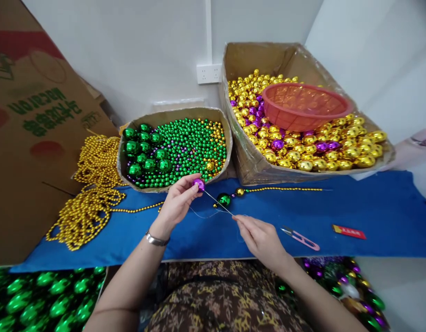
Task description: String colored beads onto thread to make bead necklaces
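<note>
Between the thumb and fingers of my left hand (180, 200) is a shiny purple bead (199, 185). My right hand (261, 240) pinches a long thin needle (218, 202), whose far tip meets the purple bead. A fine thread trails below the needle. Just behind it on the blue cloth lie a large green bead (224, 199), a gold bead (239, 192) and a strand of small gold beads (285, 188) running right. Pink-handled thread snips (301, 238) lie to the right of my right hand.
A low box (174, 190) of green, purple and gold beads stands behind my left hand. A bigger carton (247, 161) holds gold and purple beads and a red basket (306, 108). Gold bead strands (84, 216) pile at left. A red packet (349, 232) lies at right.
</note>
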Demonstrator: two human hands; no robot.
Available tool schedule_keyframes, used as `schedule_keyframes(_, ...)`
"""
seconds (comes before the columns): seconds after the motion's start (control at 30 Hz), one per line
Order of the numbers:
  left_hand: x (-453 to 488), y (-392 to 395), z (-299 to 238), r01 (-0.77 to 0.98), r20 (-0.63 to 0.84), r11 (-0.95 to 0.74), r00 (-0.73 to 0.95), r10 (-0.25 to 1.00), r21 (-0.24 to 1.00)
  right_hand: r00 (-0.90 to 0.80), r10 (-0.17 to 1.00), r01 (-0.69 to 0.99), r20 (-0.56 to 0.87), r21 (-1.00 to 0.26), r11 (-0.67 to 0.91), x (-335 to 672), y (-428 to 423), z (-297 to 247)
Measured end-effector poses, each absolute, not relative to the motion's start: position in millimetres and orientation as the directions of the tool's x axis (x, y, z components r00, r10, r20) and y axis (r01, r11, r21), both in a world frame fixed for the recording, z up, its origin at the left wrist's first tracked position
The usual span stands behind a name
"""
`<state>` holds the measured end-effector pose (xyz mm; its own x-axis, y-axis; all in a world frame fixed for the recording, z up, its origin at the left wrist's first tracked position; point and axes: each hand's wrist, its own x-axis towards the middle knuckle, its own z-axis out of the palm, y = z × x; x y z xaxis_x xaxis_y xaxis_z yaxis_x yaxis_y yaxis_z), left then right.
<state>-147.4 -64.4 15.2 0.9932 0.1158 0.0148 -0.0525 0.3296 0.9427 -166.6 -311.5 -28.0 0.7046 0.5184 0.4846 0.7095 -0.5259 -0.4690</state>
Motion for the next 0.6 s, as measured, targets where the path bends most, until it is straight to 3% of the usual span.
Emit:
schedule_keyframes(0.2,-159,-75,8,-0.132,0.121,0.141,0.989,0.082,0.981,0.702,0.524,0.711,0.482,-0.429,-0.557,-165,-305,-34)
schedule_keyframes(0.4,-165,-84,0,-0.089,0.067,0.271,0.994,0.088,0.958,0.718,0.502,0.695,0.483,-0.546,-0.468,-163,-303,-36)
schedule_keyframes(0.6,-169,-84,-5,-0.153,0.128,0.223,0.984,0.124,0.963,0.697,0.5,0.717,0.515,-0.497,-0.488,-163,-301,-42)
